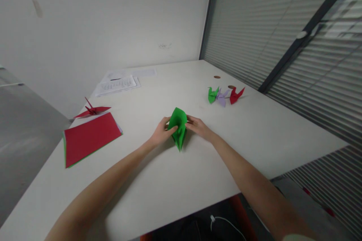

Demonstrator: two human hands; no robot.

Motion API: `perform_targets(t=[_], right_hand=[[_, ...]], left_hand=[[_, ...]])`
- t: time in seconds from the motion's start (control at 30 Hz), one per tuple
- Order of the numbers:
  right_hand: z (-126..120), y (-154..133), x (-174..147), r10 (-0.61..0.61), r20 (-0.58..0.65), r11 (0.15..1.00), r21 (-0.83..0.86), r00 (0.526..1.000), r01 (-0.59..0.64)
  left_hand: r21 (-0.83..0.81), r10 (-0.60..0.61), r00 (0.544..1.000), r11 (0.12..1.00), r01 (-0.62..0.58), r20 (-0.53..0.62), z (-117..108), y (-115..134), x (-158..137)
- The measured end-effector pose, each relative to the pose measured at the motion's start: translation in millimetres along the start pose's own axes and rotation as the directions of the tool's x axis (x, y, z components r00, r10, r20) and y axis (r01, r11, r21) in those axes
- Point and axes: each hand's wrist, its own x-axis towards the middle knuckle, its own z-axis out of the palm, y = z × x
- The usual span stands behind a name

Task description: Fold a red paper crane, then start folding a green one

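Observation:
A partly folded sheet of green origami paper [179,117] is held up over the middle of the white table [158,196]. Its upper flap is spread wide and cupped, and its lower end narrows to split points facing me. My left hand [164,131] grips the left edge, thumb on the front face and fingers behind. On the other edge my right hand [198,126] pinches the paper between thumb and fingers. The fingers behind the sheet are partly hidden.
To the left lie a stack of red paper [92,137] with green sheets under it and a red paper crane [92,111]. Printed pages [117,84] rest farther back. At right stand a green crane [212,95], a purple crane [222,98] and another red crane [236,95], near the window blinds [243,34].

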Motion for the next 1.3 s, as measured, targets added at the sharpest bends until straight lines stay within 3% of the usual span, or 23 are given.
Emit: perform_targets(t=[0.07,0.17,0.37,0.5,0.6,0.7,0.8,0.93,1.03,1.17,1.23,1.3], right_hand=[[1,1,1,-0.002,-0.039,1.0,-0.029,0.999,0.001],[1,5,1,0.023,-0.111,0.996,-0.085,0.993,-0.033],[-4,6,2,-0.044,-0.288,0.956,-0.291,0.957,-0.044],[-6,5,3,-0.012,-0.393,0.944,-0.307,0.919,-0.119],[-3,5,4,-0.053,-0.431,0.943,-0.319,0.901,-0.097],[2,6,3,-0.075,-0.466,0.952,-0.297,0.882,-0.076],[8,4,2,-0.096,-0.491,0.967,-0.253,0.866,-0.036],[11,0,1,-0.152,-0.46,0.975,-0.215,0.875,0.056],[12,1,1,-0.15,-0.446,0.968,-0.247,0.882,0.04],[16,8,1,-0.117,-0.432,0.961,-0.276,0.894,-0.007],[19,9,2,-0.131,-0.418,0.958,-0.287,0.899,0.006],[21,7,1,-0.177,-0.453,0.956,-0.291,0.874,0.043]], left_hand=[[0.119,0.035,0.999,0.992,-0.031,-0.036,1,-5,1],[0.167,0.037,0.999,0.985,-0.037,0.004,3,-8,1],[-0.083,0.005,0.969,0.996,0.016,0.246,-2,7,-4],[-0.075,-0.075,0.945,0.992,0.104,0.317,-10,9,-2],[0.015,-0.072,0.964,0.997,0.07,0.257,-10,5,-1],[0.114,0.039,0.997,0.992,-0.046,0.066,-3,-3,-2],[0.028,0.053,0.996,0.998,-0.051,-0.077,4,-10,-4],[-0.311,-0.04,0.999,0.949,0.045,0.022,11,-6,-7],[-0.409,-0.03,0.992,0.909,0.077,0.119,15,3,-11],[-0.279,0.003,0.984,0.959,0.049,0.18,20,8,-17],[-0.18,-0.009,0.99,0.983,0.034,0.14,22,7,-18],[-0.087,-0.011,0.999,0.996,0.014,0.038,21,6,-16]])
